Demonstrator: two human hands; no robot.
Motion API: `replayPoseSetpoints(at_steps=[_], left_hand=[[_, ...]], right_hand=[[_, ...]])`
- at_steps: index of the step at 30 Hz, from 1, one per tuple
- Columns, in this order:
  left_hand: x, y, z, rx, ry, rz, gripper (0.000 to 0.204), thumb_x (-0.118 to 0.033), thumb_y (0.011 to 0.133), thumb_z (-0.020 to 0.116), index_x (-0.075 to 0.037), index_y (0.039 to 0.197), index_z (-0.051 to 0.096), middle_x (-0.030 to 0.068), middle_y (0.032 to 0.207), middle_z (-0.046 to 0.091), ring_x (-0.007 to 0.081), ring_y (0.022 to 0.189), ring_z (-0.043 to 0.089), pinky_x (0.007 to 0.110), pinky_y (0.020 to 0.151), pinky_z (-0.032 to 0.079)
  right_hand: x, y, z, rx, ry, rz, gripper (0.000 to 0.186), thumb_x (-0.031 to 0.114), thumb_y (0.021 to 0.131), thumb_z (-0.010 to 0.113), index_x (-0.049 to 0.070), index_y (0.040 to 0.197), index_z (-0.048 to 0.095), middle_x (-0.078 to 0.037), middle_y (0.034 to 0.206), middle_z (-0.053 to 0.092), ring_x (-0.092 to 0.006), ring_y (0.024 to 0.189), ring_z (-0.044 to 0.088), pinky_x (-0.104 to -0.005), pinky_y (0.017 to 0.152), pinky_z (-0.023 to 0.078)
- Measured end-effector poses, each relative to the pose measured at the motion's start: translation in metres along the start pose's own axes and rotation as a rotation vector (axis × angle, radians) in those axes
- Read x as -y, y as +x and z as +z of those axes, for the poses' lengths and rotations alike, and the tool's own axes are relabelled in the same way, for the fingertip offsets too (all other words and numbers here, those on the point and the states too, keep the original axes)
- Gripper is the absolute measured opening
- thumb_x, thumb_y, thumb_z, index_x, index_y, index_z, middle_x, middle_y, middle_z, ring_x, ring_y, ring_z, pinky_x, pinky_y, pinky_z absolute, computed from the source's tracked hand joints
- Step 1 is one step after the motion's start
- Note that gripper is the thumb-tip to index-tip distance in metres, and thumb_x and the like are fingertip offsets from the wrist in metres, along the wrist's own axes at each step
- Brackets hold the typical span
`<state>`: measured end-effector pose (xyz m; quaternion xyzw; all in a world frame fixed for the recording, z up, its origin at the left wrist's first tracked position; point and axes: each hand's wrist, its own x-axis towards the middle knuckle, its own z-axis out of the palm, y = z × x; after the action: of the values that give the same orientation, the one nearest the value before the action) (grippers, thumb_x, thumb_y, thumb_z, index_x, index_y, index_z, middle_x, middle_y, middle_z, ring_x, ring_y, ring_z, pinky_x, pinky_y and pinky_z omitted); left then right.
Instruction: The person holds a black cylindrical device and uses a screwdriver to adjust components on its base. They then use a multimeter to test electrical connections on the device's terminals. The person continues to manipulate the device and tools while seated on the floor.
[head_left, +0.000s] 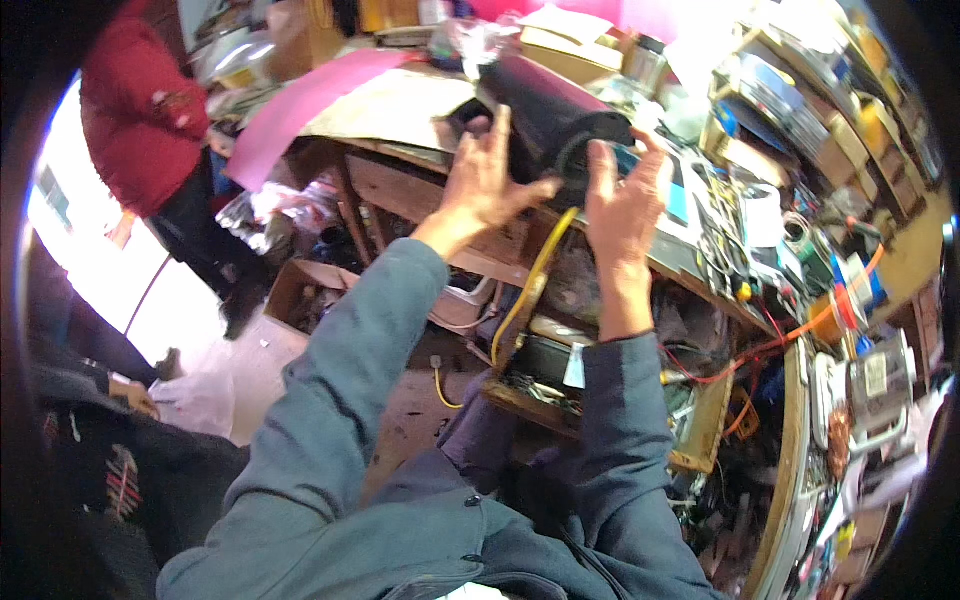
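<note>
A bulky black cylinder-shaped object (545, 100) lies at the front edge of the workbench, its round end turned toward me; I cannot make out its exact kind. At its left side is my left hand (483, 182), fingers spread and thumb stretched out. My right hand (628, 195) is by the round end, with its fingers extended upward and apart. Neither hand is closed around the object; whether the fingertips touch it is unclear. A yellow cable (540, 268) hangs from the bench edge between my hands.
Tools and wires (725, 225) clutter the bench at right. Below sits a pulled-out drawer (540, 402) of small parts. Pink sheeting (300, 110) drapes the bench's left end. A person in red (145, 110) stands at left; a dark-clothed person (130, 450) is near my left elbow.
</note>
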<state>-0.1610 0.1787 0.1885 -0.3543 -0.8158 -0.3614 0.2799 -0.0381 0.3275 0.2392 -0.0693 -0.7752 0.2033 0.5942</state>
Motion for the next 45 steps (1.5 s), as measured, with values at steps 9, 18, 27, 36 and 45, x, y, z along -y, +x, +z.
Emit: replayPoseSetpoints(at_steps=[9, 18, 27, 36, 45], left_hand=[[-0.014, -0.002, 0.025, 0.062, -0.134, -0.010, 0.143, -0.065, 0.076, 0.085, 0.007, 0.167, 0.001, 0.0391, 0.140, 0.055, 0.0587, 0.135, 0.048, 0.058, 0.126, 0.029], [-0.015, -0.001, 0.026, 0.063, -0.119, -0.011, 0.141, -0.068, 0.079, 0.079, 0.008, 0.167, -0.001, 0.0380, 0.132, 0.060, 0.0554, 0.128, 0.054, 0.058, 0.126, 0.028], [-0.014, -0.003, 0.030, 0.059, -0.138, -0.016, 0.142, -0.068, 0.079, 0.080, 0.007, 0.167, -0.002, 0.0392, 0.137, 0.057, 0.0580, 0.133, 0.050, 0.060, 0.127, 0.025], [-0.016, -0.001, 0.027, 0.157, -0.186, -0.073, 0.145, -0.066, 0.079, 0.082, 0.002, 0.168, -0.009, 0.0441, 0.146, 0.050, 0.0617, 0.145, 0.038, 0.058, 0.130, 0.024], [-0.016, -0.001, 0.026, 0.181, -0.147, -0.081, 0.147, -0.069, 0.079, 0.081, 0.001, 0.168, -0.012, 0.0445, 0.149, 0.049, 0.0605, 0.147, 0.037, 0.057, 0.132, 0.021]], right_hand=[[-0.019, 0.000, -0.016, 0.018, -0.091, -0.108, 0.032, 0.022, 0.107, 0.065, -0.002, 0.129, 0.064, -0.021, 0.115, 0.070, -0.0326, 0.106, 0.068, -0.0439, 0.088, 0.054], [-0.020, -0.004, -0.011, 0.002, -0.044, -0.046, 0.029, 0.013, 0.106, 0.064, -0.002, 0.130, 0.065, -0.023, 0.128, 0.069, -0.0395, 0.116, 0.066, -0.0468, 0.099, 0.050], [-0.027, 0.000, -0.015, 0.045, -0.067, -0.041, 0.027, 0.016, 0.106, 0.065, -0.001, 0.127, 0.066, -0.024, 0.127, 0.068, -0.0389, 0.115, 0.067, -0.0455, 0.099, 0.050], [-0.028, 0.003, -0.020, 0.095, 0.010, 0.046, 0.029, 0.007, 0.101, 0.068, 0.000, 0.128, 0.065, -0.021, 0.118, 0.069, -0.0374, 0.111, 0.067, -0.0448, 0.095, 0.052], [-0.039, 0.002, -0.018, 0.181, -0.133, -0.025, 0.031, 0.019, 0.105, 0.066, 0.000, 0.130, 0.066, -0.023, 0.129, 0.069, -0.0397, 0.118, 0.067, -0.0463, 0.099, 0.051]])
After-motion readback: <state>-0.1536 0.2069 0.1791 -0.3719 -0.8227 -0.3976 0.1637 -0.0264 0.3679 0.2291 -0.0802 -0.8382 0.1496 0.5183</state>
